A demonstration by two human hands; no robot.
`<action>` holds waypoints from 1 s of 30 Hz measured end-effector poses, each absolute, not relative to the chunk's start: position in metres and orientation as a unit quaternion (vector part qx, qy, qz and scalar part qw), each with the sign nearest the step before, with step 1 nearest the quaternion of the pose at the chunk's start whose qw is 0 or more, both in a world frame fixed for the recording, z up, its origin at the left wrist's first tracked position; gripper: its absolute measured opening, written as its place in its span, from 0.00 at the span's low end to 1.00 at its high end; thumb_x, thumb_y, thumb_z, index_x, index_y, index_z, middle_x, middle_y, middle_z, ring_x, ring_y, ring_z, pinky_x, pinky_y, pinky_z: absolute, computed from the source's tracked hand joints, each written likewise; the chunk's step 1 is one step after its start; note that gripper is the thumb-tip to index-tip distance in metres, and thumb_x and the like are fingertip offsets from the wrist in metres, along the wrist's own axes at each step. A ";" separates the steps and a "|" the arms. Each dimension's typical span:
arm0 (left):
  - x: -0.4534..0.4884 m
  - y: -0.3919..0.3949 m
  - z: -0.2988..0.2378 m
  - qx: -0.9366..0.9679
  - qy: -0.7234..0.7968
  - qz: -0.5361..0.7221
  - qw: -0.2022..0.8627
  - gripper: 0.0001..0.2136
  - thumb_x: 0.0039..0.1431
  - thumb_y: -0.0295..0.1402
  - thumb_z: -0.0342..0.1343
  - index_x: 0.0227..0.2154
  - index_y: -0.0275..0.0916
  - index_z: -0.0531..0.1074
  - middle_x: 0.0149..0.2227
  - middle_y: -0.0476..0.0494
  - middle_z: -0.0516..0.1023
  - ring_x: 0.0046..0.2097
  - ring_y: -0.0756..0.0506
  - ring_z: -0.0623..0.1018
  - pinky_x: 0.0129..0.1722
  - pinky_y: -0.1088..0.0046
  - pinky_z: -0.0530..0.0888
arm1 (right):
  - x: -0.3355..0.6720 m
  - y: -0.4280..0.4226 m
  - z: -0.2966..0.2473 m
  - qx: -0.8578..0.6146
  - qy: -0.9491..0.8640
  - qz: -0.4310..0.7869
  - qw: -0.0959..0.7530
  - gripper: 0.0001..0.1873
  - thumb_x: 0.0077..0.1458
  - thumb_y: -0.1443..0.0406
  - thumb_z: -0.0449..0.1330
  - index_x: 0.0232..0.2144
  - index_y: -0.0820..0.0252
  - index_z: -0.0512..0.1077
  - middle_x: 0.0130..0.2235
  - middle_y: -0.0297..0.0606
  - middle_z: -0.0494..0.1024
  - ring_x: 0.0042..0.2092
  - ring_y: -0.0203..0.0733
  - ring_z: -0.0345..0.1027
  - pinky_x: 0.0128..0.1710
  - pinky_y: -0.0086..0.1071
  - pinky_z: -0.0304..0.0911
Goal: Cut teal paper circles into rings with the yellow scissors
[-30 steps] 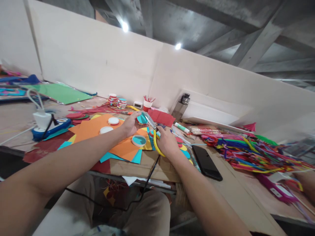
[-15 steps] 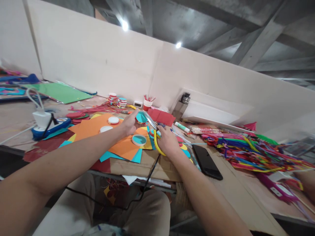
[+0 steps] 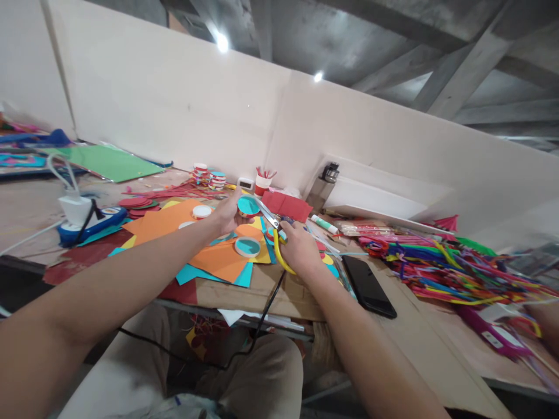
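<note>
My left hand (image 3: pixel 230 212) is closed round the side of a small round piece (image 3: pixel 248 205) with a turquoise top and a reddish rim. In my right hand (image 3: pixel 299 247) are yellow-handled scissors (image 3: pixel 278 241), their blades pointing up and left so that the tips come up beside the round piece. Whether the blades touch its edge I cannot tell. Below the hands lies a white-rimmed disc (image 3: pixel 247 247) with a turquoise face, on orange paper (image 3: pixel 225 262). A white round lid (image 3: pixel 201 212) rests on the orange sheets farther left.
A black phone (image 3: pixel 369 286) lies right of my right hand, near bundled pipe cleaners (image 3: pixel 419 262). Behind stand a bottle (image 3: pixel 322 189), a cup of red sticks (image 3: pixel 262 185) and red paper (image 3: pixel 286 206). A blue power strip (image 3: pixel 94 224) sits left; a black cable (image 3: pixel 271 305) hangs over the front edge.
The round piece in my left hand has shifted slightly left and turned, showing more of its reddish rim. The scissors stay in my right hand, blades nearly where they were.
</note>
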State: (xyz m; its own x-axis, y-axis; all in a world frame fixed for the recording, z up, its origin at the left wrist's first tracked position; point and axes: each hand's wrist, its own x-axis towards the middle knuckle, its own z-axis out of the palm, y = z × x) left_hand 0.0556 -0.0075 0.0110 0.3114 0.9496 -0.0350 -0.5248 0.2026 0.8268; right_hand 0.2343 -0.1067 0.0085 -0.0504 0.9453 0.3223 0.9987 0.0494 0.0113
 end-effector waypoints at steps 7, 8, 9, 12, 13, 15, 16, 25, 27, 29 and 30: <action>0.050 -0.005 0.010 0.394 0.303 0.477 0.725 0.25 0.65 0.51 0.44 0.30 0.34 0.73 0.26 0.41 0.78 0.31 0.41 0.82 0.21 0.73 0.73 | 0.237 -0.106 0.007 -0.677 -0.715 -0.137 0.105 0.24 0.63 0.57 0.52 0.60 0.52 0.64 0.50 0.46 0.70 0.47 0.48 0.71 0.40 0.35 0.64; 0.050 -0.005 0.010 0.396 0.304 0.475 0.725 0.25 0.65 0.51 0.44 0.30 0.34 0.73 0.27 0.41 0.79 0.31 0.41 0.82 0.21 0.72 0.73 | 0.237 -0.106 0.007 -0.678 -0.714 -0.136 0.105 0.24 0.63 0.57 0.52 0.60 0.52 0.64 0.50 0.46 0.70 0.46 0.48 0.71 0.39 0.34 0.64; 0.050 -0.004 0.009 0.397 0.304 0.474 0.725 0.25 0.66 0.51 0.44 0.30 0.33 0.74 0.27 0.40 0.79 0.31 0.42 0.82 0.21 0.72 0.73 | 0.237 -0.105 0.006 -0.679 -0.714 -0.136 0.105 0.24 0.63 0.57 0.52 0.60 0.52 0.64 0.50 0.46 0.70 0.46 0.48 0.71 0.39 0.34 0.64; 0.051 -0.005 0.009 0.398 0.305 0.479 0.721 0.25 0.65 0.51 0.45 0.31 0.33 0.73 0.26 0.41 0.79 0.29 0.43 0.81 0.22 0.72 0.74 | 0.237 -0.105 0.005 -0.681 -0.712 -0.134 0.108 0.23 0.64 0.55 0.52 0.59 0.53 0.66 0.49 0.46 0.71 0.46 0.49 0.71 0.38 0.35 0.64; 0.051 -0.005 0.008 0.399 0.305 0.480 0.719 0.25 0.65 0.52 0.45 0.31 0.33 0.73 0.26 0.41 0.78 0.29 0.43 0.81 0.22 0.72 0.74 | 0.237 -0.104 0.005 -0.681 -0.712 -0.133 0.108 0.22 0.64 0.55 0.51 0.57 0.54 0.67 0.49 0.46 0.72 0.46 0.50 0.71 0.39 0.35 0.64; 0.051 -0.005 0.008 0.406 0.303 0.478 0.718 0.25 0.64 0.53 0.46 0.31 0.33 0.74 0.26 0.40 0.78 0.29 0.42 0.81 0.22 0.72 0.73 | 0.237 -0.104 0.006 -0.683 -0.712 -0.128 0.106 0.21 0.64 0.55 0.51 0.56 0.54 0.69 0.48 0.46 0.73 0.47 0.50 0.71 0.40 0.36 0.64; 0.051 -0.005 0.008 0.411 0.300 0.474 0.718 0.26 0.64 0.53 0.46 0.32 0.33 0.74 0.26 0.40 0.79 0.30 0.42 0.82 0.22 0.72 0.73 | 0.238 -0.104 0.007 -0.683 -0.712 -0.125 0.105 0.21 0.64 0.56 0.51 0.55 0.54 0.69 0.47 0.46 0.73 0.47 0.50 0.71 0.40 0.36 0.64; 0.046 0.001 0.011 0.420 0.231 0.459 0.748 0.24 0.68 0.48 0.42 0.35 0.34 0.75 0.29 0.39 0.80 0.32 0.40 0.83 0.21 0.73 0.73 | 0.238 -0.103 0.010 -0.682 -0.710 -0.116 0.128 0.20 0.63 0.61 0.51 0.55 0.53 0.70 0.45 0.45 0.75 0.47 0.50 0.71 0.44 0.37 0.63; 0.046 0.001 0.011 0.414 0.228 0.466 0.748 0.21 0.68 0.46 0.42 0.35 0.35 0.74 0.31 0.40 0.81 0.32 0.41 0.83 0.21 0.73 0.73 | 0.238 -0.104 0.010 -0.684 -0.708 -0.117 0.133 0.20 0.63 0.61 0.51 0.56 0.52 0.70 0.45 0.45 0.75 0.46 0.50 0.71 0.43 0.37 0.63; 0.046 0.000 0.010 0.414 0.226 0.473 0.744 0.22 0.68 0.47 0.43 0.35 0.35 0.74 0.31 0.40 0.81 0.32 0.41 0.83 0.21 0.73 0.73 | 0.238 -0.104 0.010 -0.684 -0.707 -0.118 0.136 0.21 0.63 0.61 0.51 0.56 0.52 0.70 0.46 0.45 0.76 0.46 0.50 0.71 0.43 0.37 0.63; 0.046 -0.001 0.010 0.418 0.219 0.475 0.743 0.23 0.67 0.50 0.43 0.36 0.35 0.75 0.31 0.40 0.81 0.32 0.41 0.83 0.21 0.73 0.73 | 0.237 -0.104 0.010 -0.684 -0.706 -0.118 0.138 0.21 0.63 0.62 0.51 0.57 0.52 0.70 0.46 0.45 0.76 0.46 0.50 0.71 0.43 0.37 0.63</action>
